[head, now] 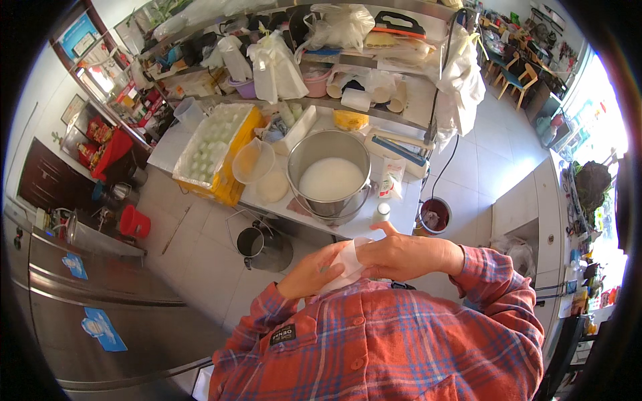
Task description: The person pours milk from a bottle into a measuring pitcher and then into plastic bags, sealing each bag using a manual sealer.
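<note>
My left hand [313, 270] grips a thin white sheet or bag [348, 263] close to my chest. From the other side my right hand [398, 253] holds the same white piece, some fingers hidden in or behind it. Beyond my hands a small white bottle [381, 212] stands at the table's near edge. A steel bucket [328, 150] with white liquid [332, 179] stands behind it, its handle lowered. Left of the bucket are a translucent plastic jug [253, 161] and a pale round item [272, 186]. A white packet with red print [391, 179] lies to the right.
A yellow crate [228, 183] of wrapped bottles stands on the table's left. Shelves [301, 103] with bags and tubs rise behind. A metal pail [253, 241] and a dark red bucket [435, 215] stand on the floor. A steel refrigerator [125, 331] is at the lower left.
</note>
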{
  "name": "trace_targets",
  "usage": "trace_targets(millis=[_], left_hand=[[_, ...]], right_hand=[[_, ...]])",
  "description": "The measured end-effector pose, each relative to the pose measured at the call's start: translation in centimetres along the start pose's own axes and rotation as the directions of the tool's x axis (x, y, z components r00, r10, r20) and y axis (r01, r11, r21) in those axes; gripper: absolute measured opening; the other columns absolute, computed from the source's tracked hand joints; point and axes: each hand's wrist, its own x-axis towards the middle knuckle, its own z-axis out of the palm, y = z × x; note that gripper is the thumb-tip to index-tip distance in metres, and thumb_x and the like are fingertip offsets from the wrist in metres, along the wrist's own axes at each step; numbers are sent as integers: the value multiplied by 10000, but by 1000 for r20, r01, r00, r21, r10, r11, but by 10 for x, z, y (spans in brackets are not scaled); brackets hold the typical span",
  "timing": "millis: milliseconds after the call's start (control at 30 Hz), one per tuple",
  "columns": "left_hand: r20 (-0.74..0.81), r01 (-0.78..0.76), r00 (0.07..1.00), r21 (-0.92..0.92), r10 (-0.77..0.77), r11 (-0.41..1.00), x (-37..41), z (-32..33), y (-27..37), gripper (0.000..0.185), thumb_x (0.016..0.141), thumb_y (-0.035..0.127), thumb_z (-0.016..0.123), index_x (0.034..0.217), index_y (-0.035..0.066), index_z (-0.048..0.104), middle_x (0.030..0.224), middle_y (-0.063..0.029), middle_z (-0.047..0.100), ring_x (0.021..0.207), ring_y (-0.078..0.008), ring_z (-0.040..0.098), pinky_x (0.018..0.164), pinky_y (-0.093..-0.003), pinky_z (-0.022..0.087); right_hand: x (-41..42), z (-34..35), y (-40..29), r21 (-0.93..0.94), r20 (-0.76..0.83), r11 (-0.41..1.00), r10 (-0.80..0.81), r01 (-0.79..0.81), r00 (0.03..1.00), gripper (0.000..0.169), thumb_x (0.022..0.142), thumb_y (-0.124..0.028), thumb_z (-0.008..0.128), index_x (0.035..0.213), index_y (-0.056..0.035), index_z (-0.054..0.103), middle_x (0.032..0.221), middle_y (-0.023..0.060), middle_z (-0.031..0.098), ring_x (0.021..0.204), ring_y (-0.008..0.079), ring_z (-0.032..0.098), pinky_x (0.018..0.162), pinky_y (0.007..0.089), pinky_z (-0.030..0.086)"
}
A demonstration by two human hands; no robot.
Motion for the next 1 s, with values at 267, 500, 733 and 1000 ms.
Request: trace_targets(millis=[267,500,733,1000], left_hand=[[21,67,998,-178,-64,982,12,-3,5,345,954,186,649,1241,2,596,1054,-18,656,904,-78,574,812,-254,487],[-547,-361,837,-502,35,786,30,7,3,360,1027,199,533,1321,-8,537,1138,-61,663,995,-137,634,880,-289,508],[-763,-650,578,-216,289,729,66,27,53,254,948,160,673,1092,-48,642,1012,-31,643,924,-104,573,829,-253,451],[-632,-425,711,-36,309,904,75,22,34,123,956,73,634,1014,-35,650,856,-3,622,780,-65,544,699,-224,446]], right_hand=[[4,-18,-6,-207,-90,976,-84,64,992,169,966,-229,572,1079,-107,598,1069,41,633,993,210,635,1097,573,253],[15,-6,9,553,-737,833,478,19,477,207,938,-237,658,1057,-78,599,1161,85,640,1109,175,555,1025,396,350],[36,56,31,945,17,-291,499,150,867,440,931,-180,627,1329,-64,481,1214,80,590,1099,185,562,929,374,461],[4,88,77,785,-413,-188,552,590,725,215,986,-196,555,1158,-71,588,1040,23,664,882,137,640,783,282,518]])
